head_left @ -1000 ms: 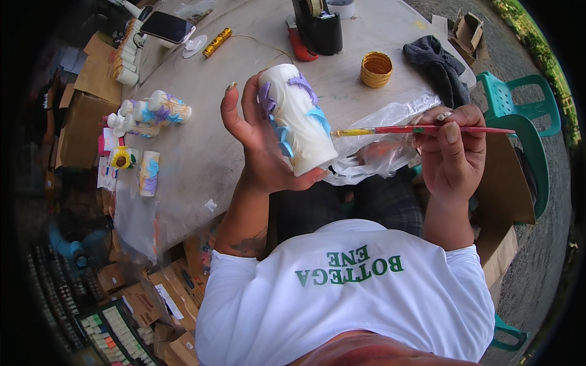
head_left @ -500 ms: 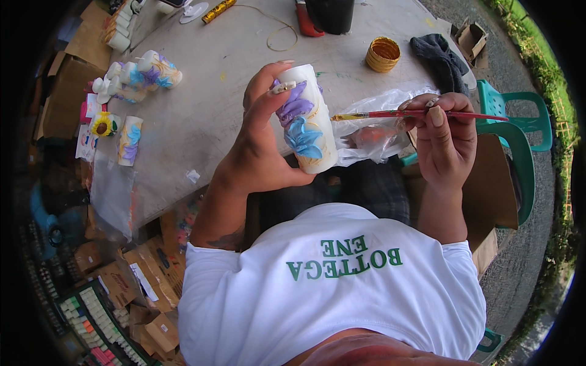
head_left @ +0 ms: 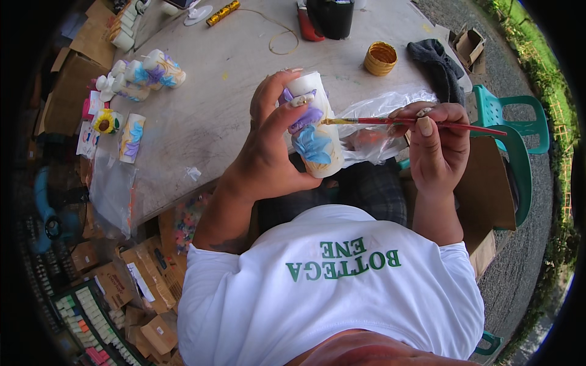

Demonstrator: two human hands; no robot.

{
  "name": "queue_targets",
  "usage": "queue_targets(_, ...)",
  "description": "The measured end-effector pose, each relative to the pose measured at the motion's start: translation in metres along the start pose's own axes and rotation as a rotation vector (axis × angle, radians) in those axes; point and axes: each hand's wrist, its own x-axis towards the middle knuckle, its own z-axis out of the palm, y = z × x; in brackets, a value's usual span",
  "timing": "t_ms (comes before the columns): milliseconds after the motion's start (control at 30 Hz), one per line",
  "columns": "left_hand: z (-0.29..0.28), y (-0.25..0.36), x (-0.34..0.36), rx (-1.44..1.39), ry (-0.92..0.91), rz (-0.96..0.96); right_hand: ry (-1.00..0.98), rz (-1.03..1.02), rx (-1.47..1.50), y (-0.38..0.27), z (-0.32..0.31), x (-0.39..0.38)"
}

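Observation:
A white pillar candle (head_left: 330,143) with raised purple and blue flowers and gold lines is held up in front of me, slightly tilted. My left hand (head_left: 268,143) grips it by its two ends, fingers at the top and thumb under the base. Between the fingertips of my right hand (head_left: 436,137) is a slim paintbrush (head_left: 378,121) with a red handle, lying nearly level. Its bristles meet the candle's side beside the purple flower. On the table to the right stands a gold paint pot (head_left: 381,59).
Several decorated candles (head_left: 160,69) stand at the table's left, with one lone candle (head_left: 131,139) nearer. A dark cloth (head_left: 436,64) and clear plastic bag (head_left: 390,104) lie right. A black container (head_left: 329,19) stands at the back. Green chairs (head_left: 519,116) are beside the table; cardboard boxes (head_left: 152,274) sit lower left.
The brush has moved left, and its tip now touches the candle where a small gap was before. The candle has shifted slightly right and down in my left hand.

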Motion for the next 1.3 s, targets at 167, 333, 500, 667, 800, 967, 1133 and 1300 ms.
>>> queue_targets(167, 0.001, 0.002, 0.001, 0.02, -0.003, -0.002, -0.008, 0.007, -0.002, -0.003, 0.004, -0.002)
queue_targets(333, 0.001, 0.002, 0.0, 0.019, 0.009, 0.013, -0.036, -0.044, -0.041, -0.003, 0.004, 0.0)
queue_targets(500, 0.0, 0.003, -0.002, 0.021, -0.003, 0.015, -0.001, -0.039, -0.034, -0.007, -0.002, 0.001)
queue_targets(667, 0.0, 0.004, 0.0, -0.002, -0.018, 0.03, 0.021, -0.034, 0.001, -0.008, -0.004, 0.007)
queue_targets(800, 0.0, 0.004, 0.002, -0.002, -0.008, 0.036, 0.003, -0.012, 0.043, -0.005, -0.003, 0.008)
queue_targets(967, 0.003, 0.003, 0.0, -0.036, 0.018, 0.049, 0.014, -0.006, 0.033, -0.005, -0.003, 0.006)
queue_targets(1133, -0.001, 0.006, 0.002, 0.051, -0.057, 0.048, 0.022, -0.019, 0.032, -0.005, -0.002, 0.006)
queue_targets(1300, -0.001, 0.006, 0.001, 0.045, -0.051, 0.049, 0.014, -0.038, 0.007, -0.007, -0.001, 0.005)
